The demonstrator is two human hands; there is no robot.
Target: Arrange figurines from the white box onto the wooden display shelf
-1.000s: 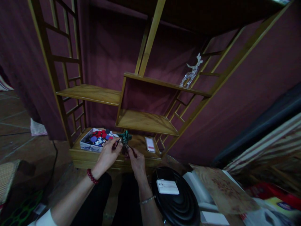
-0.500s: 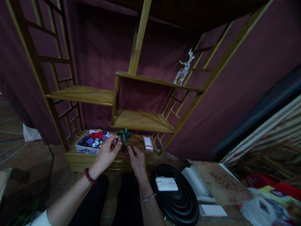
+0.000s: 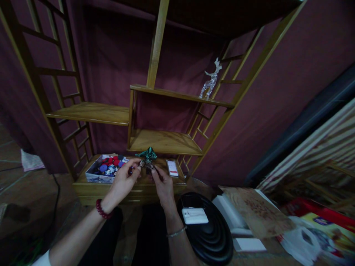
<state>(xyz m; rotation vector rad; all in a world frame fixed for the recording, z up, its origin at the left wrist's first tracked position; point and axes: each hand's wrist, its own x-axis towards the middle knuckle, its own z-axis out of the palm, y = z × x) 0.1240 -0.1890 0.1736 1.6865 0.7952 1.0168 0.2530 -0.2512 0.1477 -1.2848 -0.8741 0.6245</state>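
Both hands hold a small ornament (image 3: 150, 154) with a shiny green, leaf-like upper part and a brownish metallic lower part; its exact kind is hard to make out. My left hand (image 3: 125, 178), with a dark red bead bracelet at the wrist, pinches its left side between thumb and fingers. On the right side, my right hand (image 3: 164, 184) grips it with thumb and forefinger. Just left of my left hand, an open box (image 3: 100, 178) of red, blue and white small pieces stands on the low cabinet top (image 3: 159, 181). A phone (image 3: 172, 168) with a lit screen lies to the right.
A wooden display shelf (image 3: 166, 142) rises in front of me, with a clear deer figurine (image 3: 210, 83) on its right side. At lower right a white device (image 3: 195, 216) rests on a black ridged round object (image 3: 215, 236). Farther right are brown paper (image 3: 257, 210) and a plastic bag (image 3: 299, 242).
The ornament has turned, and its green part now shows broader and glossier above my fingers. Both hands keep their grip. The whole view has shifted slightly.
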